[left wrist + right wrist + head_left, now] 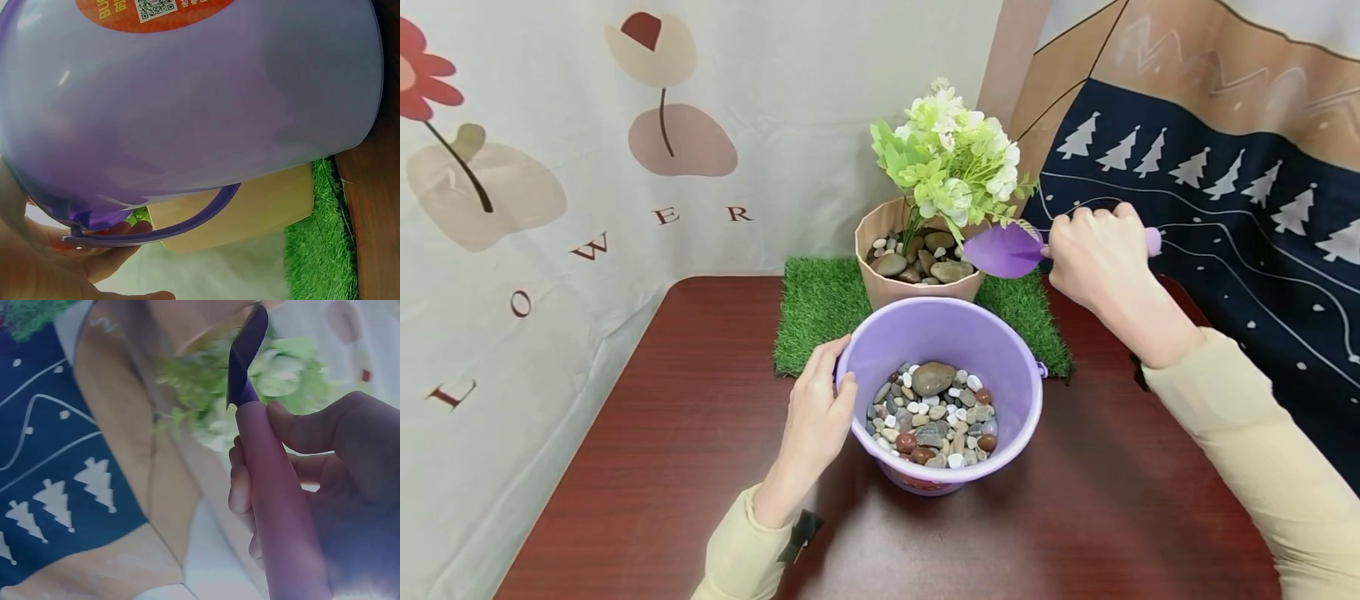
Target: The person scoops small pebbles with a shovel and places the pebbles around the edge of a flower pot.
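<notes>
A dark red table (700, 433) fills the lower view, backed by a flower-print cloth (587, 150) at ten o'clock and a navy cloth with white trees (1225, 217) at two o'clock. At the table's twelve o'clock edge lies a green grass mat (820, 308). On the mat stands a tan flower pot (887, 287) holding stones and a bunch of pale green and white flowers (951, 162).

Just in front of the mat, near the table's centre, stands a purple bucket (940, 333) with a layer of mixed pebbles (934, 412) in its bottom. The left hand (816, 417) grips the bucket's rim at nine o'clock, fingers curled over the edge and thumb outside; the left wrist view shows the fingers against the bucket wall beside its handle (187, 219).

The right hand (1093, 254), at two o'clock from the bucket, is closed tightly around the pink handle of a purple trowel (1007, 250). The trowel's blade points toward nine o'clock and hangs just over the pot's three o'clock rim, under the flowers, with nothing visible on it.
</notes>
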Action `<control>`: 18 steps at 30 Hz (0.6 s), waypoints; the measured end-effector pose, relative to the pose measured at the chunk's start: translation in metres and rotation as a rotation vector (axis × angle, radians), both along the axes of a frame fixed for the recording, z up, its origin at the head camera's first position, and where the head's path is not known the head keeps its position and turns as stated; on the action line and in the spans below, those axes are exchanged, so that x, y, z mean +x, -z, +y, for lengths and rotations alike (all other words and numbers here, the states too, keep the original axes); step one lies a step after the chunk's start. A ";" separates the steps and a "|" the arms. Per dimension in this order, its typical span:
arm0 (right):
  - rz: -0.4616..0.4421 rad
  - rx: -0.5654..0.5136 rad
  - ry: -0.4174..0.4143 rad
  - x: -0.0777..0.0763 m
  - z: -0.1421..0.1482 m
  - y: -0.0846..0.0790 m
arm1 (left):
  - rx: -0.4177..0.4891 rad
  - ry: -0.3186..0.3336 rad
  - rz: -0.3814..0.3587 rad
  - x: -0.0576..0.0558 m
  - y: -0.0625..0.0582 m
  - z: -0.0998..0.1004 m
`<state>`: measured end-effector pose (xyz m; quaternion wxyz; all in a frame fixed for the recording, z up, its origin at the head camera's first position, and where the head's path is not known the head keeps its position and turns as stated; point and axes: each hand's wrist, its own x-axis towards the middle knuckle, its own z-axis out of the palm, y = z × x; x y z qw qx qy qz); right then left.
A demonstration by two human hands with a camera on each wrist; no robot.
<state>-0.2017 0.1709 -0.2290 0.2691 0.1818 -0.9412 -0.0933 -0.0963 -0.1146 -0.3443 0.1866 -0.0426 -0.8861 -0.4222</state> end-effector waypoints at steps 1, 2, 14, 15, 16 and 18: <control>0.055 -0.004 -0.032 0.006 0.001 0.001 | 0.001 0.001 -0.002 0.000 0.000 0.000; 0.108 -0.006 -0.068 0.012 0.001 0.003 | 0.001 0.001 -0.007 0.000 0.000 0.000; 0.202 0.248 -0.492 0.055 -0.014 0.029 | 0.000 0.005 -0.018 0.000 -0.001 -0.001; 0.184 0.290 -0.521 0.056 -0.018 0.033 | 0.000 0.005 -0.015 0.000 -0.001 -0.001; 0.171 0.327 -0.550 0.056 -0.021 0.038 | 0.001 0.007 -0.012 0.000 -0.001 -0.001; 0.147 0.388 -0.601 0.056 -0.028 0.047 | 0.003 0.010 -0.012 -0.001 0.000 -0.002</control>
